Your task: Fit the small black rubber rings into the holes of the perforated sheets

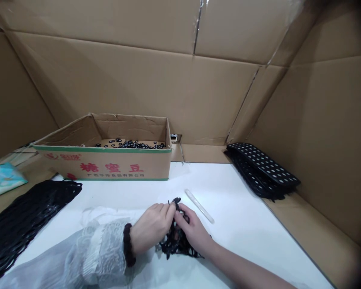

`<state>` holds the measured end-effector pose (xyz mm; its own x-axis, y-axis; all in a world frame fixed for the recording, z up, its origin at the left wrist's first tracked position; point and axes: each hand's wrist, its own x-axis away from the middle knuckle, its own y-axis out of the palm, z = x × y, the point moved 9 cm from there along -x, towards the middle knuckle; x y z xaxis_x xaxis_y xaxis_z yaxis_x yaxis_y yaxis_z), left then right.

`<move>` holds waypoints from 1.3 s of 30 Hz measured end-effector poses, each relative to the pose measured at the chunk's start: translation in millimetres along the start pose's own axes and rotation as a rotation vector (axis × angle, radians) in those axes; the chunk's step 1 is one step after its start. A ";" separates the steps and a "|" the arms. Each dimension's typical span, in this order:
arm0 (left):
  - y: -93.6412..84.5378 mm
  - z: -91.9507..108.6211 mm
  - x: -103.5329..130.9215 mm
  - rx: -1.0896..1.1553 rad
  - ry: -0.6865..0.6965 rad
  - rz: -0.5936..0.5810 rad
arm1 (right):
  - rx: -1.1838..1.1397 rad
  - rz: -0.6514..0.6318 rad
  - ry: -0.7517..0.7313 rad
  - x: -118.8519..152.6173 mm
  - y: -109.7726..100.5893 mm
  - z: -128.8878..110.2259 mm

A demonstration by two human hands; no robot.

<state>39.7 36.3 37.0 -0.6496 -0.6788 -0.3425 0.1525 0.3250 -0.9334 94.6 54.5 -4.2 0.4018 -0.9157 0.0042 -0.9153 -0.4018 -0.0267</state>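
Note:
Near the front middle of the white table, my left hand (153,225) is closed, its fingertips pinching the top of a black netted piece (180,243). My right hand (195,230) meets it from the right, thumb and fingers closed on the same piece. The netting hangs below both hands, bunched and partly hidden by them. A dark fuzzy band circles my left wrist below a sheer pale sleeve. Just beyond my right hand lies a clear, whitish stick (199,206).
An open cardboard box (108,164) with small black rings (138,145) stands at the back left. Black netting (33,218) lies at the left, beside a blue-white packet (6,178). Black pieces with white dots (264,166) are stacked at the right. Cardboard walls (123,76) surround the table (243,224).

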 end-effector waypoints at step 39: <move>-8.4 -32.3 3.2 0.297 -0.178 -0.182 | -0.022 -0.031 -0.021 1.9 6.1 -8.8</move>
<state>12.2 52.6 47.3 -0.5506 -0.8197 -0.1577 0.2728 0.0019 -0.9621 89.5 50.3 4.5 0.4304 -0.9025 -0.0167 -0.9026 -0.4304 -0.0054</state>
